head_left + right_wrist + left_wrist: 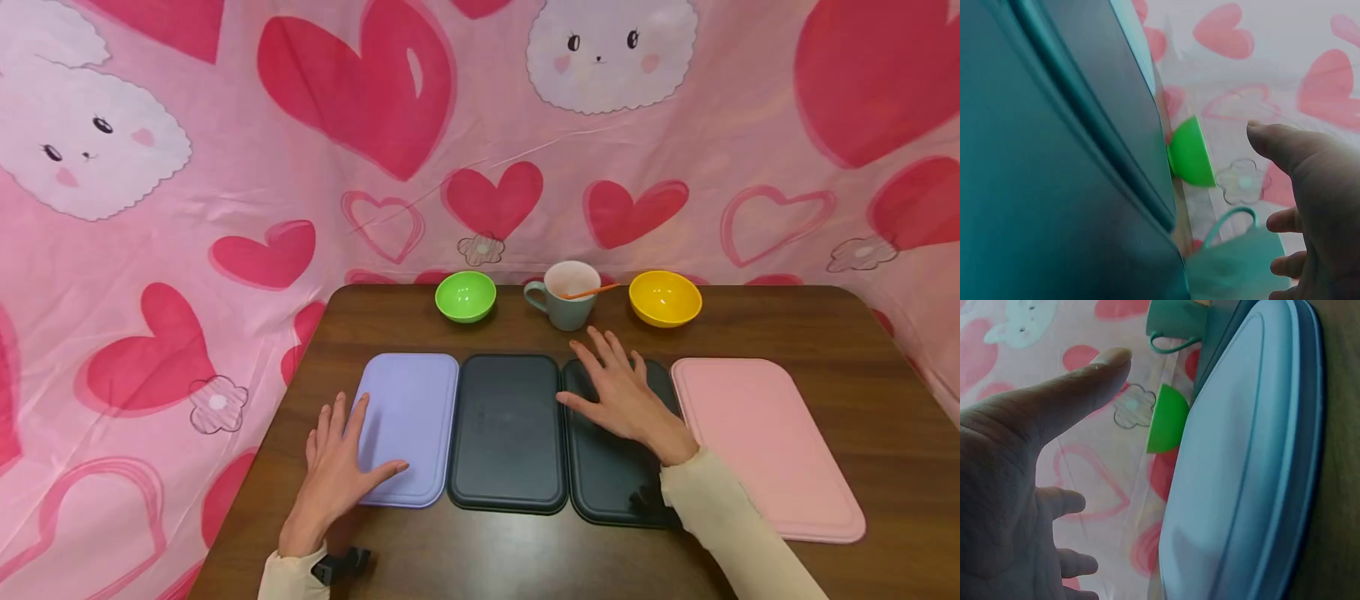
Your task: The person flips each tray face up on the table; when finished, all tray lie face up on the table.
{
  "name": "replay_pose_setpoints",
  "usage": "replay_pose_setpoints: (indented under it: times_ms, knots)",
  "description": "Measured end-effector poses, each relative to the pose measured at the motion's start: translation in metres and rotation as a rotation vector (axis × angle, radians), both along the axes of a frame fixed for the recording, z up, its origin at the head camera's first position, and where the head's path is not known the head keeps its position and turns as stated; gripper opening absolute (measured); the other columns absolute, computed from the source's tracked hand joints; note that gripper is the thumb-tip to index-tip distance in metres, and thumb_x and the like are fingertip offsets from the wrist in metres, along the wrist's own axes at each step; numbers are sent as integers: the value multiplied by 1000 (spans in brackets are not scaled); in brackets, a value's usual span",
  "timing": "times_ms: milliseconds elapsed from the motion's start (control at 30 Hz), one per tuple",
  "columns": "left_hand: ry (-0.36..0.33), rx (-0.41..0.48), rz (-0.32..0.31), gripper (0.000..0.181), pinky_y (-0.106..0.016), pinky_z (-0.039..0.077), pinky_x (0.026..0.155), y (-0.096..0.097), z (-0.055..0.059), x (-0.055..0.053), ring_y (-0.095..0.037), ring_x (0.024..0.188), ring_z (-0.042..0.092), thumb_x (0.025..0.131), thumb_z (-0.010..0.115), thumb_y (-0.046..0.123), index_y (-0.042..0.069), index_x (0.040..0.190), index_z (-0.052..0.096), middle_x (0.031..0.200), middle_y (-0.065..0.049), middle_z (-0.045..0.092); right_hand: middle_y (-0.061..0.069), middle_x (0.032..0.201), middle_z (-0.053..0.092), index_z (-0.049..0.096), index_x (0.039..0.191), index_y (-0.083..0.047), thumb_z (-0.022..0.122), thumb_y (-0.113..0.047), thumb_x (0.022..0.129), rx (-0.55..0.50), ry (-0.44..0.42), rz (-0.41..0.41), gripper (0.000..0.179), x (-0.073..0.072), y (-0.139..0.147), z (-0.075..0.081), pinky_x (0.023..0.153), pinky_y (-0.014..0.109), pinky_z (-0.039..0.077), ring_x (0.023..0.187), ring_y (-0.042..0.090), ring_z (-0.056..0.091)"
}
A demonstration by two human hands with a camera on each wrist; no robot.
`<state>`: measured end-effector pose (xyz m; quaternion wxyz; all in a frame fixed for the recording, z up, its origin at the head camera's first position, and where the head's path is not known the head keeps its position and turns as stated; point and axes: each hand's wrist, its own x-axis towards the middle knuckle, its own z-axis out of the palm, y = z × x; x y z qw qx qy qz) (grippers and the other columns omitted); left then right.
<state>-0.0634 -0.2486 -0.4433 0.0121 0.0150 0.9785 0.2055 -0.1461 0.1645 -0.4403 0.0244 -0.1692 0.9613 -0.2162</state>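
Fingers spread and thumb held wide, the bare left hand is hovering at the left edge of a flat lavender rectangular board with rounded corners; the left wrist view is showing a gap between hand and board. The bare right hand, its fingers likewise splayed and pinching nothing, is hanging above a smooth black rectangular board, its fingertips pointing toward the far edge. A matching black board is lying between that one and the lavender one, and a pale pink rectangular board is resting at the right end of the row, partly hidden by the right cream sleeve.

All four are lying flat, side by side, on a brown wood-grain table. Behind them, a round lime-green bowl, a grey-green mug with a pale inside and a round yellow bowl are standing well apart from the hands. A thin orange stick is leaning out of the mug. Pink cloth printed with red hearts is hanging beyond.
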Motion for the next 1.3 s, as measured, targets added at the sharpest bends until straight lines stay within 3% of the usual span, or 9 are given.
replay_pose_setpoints:
  times_ms: [367, 833, 1300]
  knots:
    - [-30, 51, 18, 117, -79, 13, 109, -10, -9, 10, -57, 148, 9, 71, 79, 62, 14, 160, 21, 164, -30, 11, 16, 169, 15, 33, 157, -14, 61, -63, 89, -78, -63, 63, 87, -6, -47, -3, 115, 76, 12, 155, 43, 11]
    - [-106, 120, 22, 118, -82, 16, 106, -20, -22, 13, -56, 147, 14, 70, 83, 56, 14, 160, 18, 163, -30, 16, 12, 169, 16, 32, 157, -19, 56, -66, 91, -72, -136, 129, 84, -17, -107, -12, 118, 71, 12, 157, 39, 10]
    - [-92, 184, -16, 121, -78, 15, 106, -26, -32, 16, -52, 147, 17, 65, 88, 51, 13, 159, 22, 163, -28, 19, 13, 169, 17, 32, 157, -20, 56, -65, 92, -49, -191, 141, 82, -27, -141, -26, 119, 70, 12, 157, 39, 11]
